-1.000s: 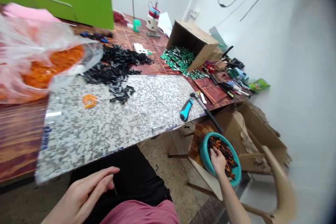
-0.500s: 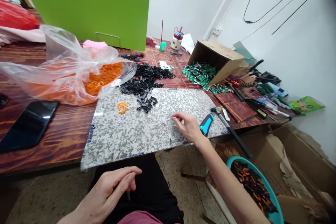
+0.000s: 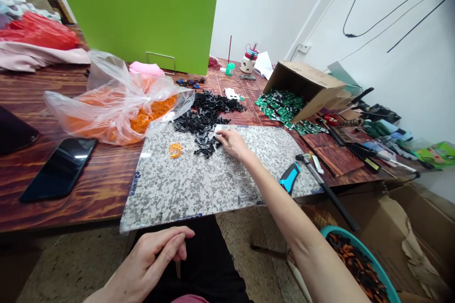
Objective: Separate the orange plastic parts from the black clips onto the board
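Fingers of right hand (image 3: 232, 144) bunched narrow, tips at edge of black plastic pieces (image 3: 205, 125) on speckled board (image 3: 185, 194); held item, if any, unclear. Left hand (image 3: 149, 260) curled above lap, hold unclear. Risk: careless wrist sweep could scatter loose heap over board edge.

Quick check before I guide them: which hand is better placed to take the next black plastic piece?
The right hand: it lies on the speckled board, fingertips at the black plastic pieces. The left hand sits curled below the board's edge, farther away.
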The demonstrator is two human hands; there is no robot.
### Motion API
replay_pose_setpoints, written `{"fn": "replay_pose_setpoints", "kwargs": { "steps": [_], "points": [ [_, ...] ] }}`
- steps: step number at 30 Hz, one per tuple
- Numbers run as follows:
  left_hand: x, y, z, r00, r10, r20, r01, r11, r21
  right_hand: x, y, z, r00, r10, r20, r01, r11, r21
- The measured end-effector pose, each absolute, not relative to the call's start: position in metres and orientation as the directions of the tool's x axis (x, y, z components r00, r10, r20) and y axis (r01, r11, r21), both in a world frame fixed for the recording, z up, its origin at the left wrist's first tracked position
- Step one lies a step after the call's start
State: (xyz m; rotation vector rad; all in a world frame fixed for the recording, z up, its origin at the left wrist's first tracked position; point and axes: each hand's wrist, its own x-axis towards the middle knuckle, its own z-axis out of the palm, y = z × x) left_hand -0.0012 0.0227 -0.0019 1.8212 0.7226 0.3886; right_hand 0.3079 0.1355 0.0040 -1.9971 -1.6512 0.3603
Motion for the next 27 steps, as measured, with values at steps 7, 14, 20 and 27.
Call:
{"fn": "replay_pose_setpoints", "kwargs": {
  "steps": [7,14,20,27],
  "points": [
    [0.004,0.029,0.001,0.733,0.675,-0.086,0.247,-0.147,0.958,0.308,0.124,0.012,0.248,0.969,0.02,0.672,-0.157,-0.724],
    [0.027,0.042,0.003,0.601,0.792,-0.108,0.159,0.014,0.987,0.256,0.053,0.035,0.192,0.979,-0.068,0.288,-0.122,-0.95],
    [0.042,0.041,0.002,0.476,0.867,-0.147,0.079,0.125,0.989,0.196,0.013,0.03,0.104,0.987,-0.123,-0.142,-0.108,-0.984],
    [0.031,0.043,-0.003,0.359,0.905,-0.229,-0.068,0.27,0.96,0.262,0.023,0.024,0.187,0.968,0.168,0.751,-0.031,-0.66]
  ]
}}
